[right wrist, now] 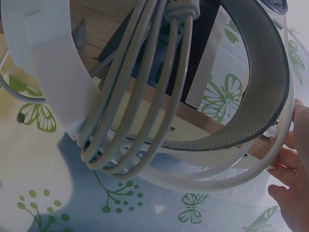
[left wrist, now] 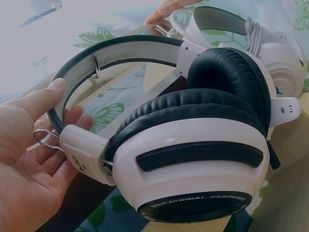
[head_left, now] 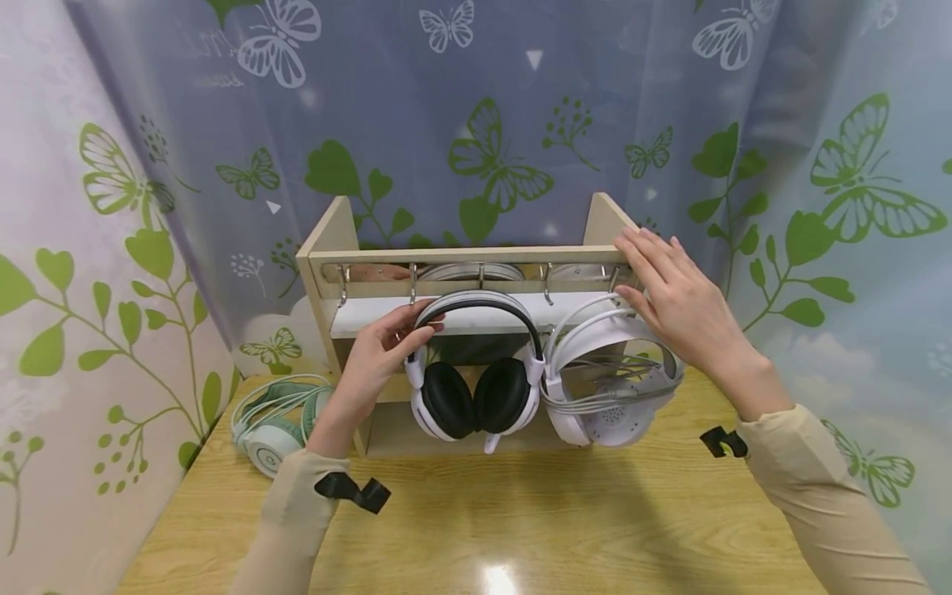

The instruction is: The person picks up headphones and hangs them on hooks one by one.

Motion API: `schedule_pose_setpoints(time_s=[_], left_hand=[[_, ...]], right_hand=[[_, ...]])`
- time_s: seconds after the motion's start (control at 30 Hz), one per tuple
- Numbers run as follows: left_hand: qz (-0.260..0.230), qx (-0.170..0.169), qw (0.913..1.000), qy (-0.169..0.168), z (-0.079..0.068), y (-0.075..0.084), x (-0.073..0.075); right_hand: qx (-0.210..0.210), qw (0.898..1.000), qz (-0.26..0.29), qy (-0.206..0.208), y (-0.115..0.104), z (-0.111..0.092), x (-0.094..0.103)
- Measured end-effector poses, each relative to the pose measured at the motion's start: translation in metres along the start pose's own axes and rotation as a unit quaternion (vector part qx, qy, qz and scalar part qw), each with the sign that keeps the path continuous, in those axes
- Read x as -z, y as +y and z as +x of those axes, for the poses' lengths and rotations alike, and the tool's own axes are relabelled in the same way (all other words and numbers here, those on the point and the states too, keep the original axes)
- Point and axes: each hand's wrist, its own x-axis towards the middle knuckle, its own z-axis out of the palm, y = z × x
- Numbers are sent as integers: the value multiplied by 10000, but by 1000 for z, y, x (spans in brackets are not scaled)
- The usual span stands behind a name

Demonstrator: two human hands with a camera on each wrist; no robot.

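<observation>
White headphones with black ear cushions (head_left: 474,397) are at the middle of a wooden rack, headband up. My left hand (head_left: 379,355) holds the left side of their headband, thumb on one face and fingers behind, as the left wrist view shows. Beside them on the right, white headphones with a bundled grey cable (head_left: 613,405) hang at the rack's right end. My right hand (head_left: 677,302) rests on the rack's top right corner with its fingers extended, close to that second headband. In the right wrist view, the bundled cable (right wrist: 130,106) crosses in front of the headband.
The wooden rack (head_left: 461,258) has a metal rail with several hooks (head_left: 344,285) and a white shelf (head_left: 372,314). Mint-green headphones (head_left: 271,438) lie on the wooden table (head_left: 476,521) left of it. A patterned curtain (head_left: 416,124) hangs behind.
</observation>
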Motion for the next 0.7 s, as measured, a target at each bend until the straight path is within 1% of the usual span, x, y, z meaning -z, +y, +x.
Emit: schedule_pose_setpoints(time_s=[0.43,0.7], left_hand=[[62,-108,9998,145,-3,-1,-1],[-52,2,9998,215,-6,-1,2]], right_hand=[[-55,10000,-3,-15,0,0,1],[-54,10000,-4,-27,0,0,1]])
